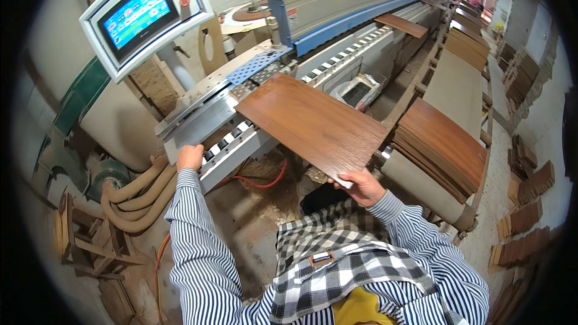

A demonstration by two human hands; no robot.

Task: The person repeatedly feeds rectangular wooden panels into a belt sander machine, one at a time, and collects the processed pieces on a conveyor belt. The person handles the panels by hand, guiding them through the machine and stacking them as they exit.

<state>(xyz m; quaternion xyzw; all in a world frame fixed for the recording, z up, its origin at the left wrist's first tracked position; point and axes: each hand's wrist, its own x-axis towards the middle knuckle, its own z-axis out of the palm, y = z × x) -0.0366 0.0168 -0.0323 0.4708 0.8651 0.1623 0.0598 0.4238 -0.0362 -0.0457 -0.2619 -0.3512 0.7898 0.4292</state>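
A brown wood-grain panel [313, 123] lies slanting across the infeed of a long edge-processing machine [373, 21]. Its far left end rests by the metal guide [208, 117], while the near right end overhangs toward me. My right hand [363, 187] grips the near corner, thumb on top; something small and white shows at its fingertips. At the machine's near end, my left hand [190, 157] is curled closed over the metal edge, beside a row of black and white rollers [229, 139]. Its fingertips are partly hidden.
A control screen [138, 18] stands at upper left. On the right, a roller conveyor [415, 174] carries stacked panels [442, 144]. Another panel [401, 25] sticks out farther along the machine. Thick hoses [141, 198] and a wooden stool [96, 238] are at lower left.
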